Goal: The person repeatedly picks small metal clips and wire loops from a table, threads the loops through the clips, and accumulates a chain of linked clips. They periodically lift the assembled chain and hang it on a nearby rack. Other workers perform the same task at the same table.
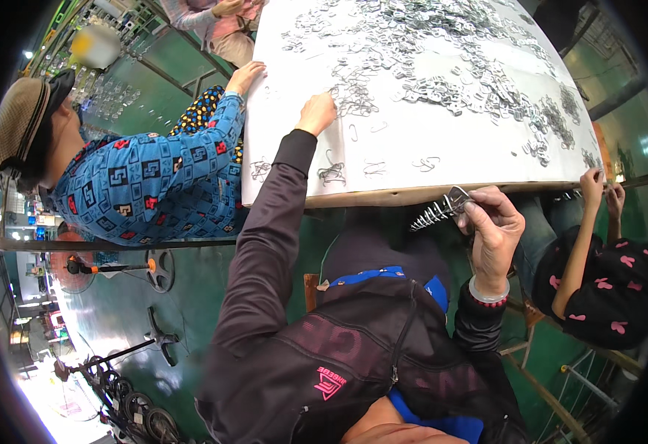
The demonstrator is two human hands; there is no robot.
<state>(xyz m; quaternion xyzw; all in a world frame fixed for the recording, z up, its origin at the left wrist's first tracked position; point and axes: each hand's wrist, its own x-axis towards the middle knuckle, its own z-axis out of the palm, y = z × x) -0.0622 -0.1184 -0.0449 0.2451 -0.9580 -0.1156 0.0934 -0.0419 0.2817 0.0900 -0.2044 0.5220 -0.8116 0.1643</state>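
Nearest, a black jacket [368,333] faces the white worktop [405,140]. Just off its near edge, the right hand [495,229] pinches clips [433,214] between its fingers [495,198]; the left hand [318,112], grip unclear, is at the wire hooks' [355,98] left side.

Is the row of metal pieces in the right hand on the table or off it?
Off it: the right hand holds the row outside the table's near edge.

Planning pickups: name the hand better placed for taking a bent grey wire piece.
Left hand, likely: it's at the bent grey wire pile, while the right hand holds stacked silvery metal pieces.
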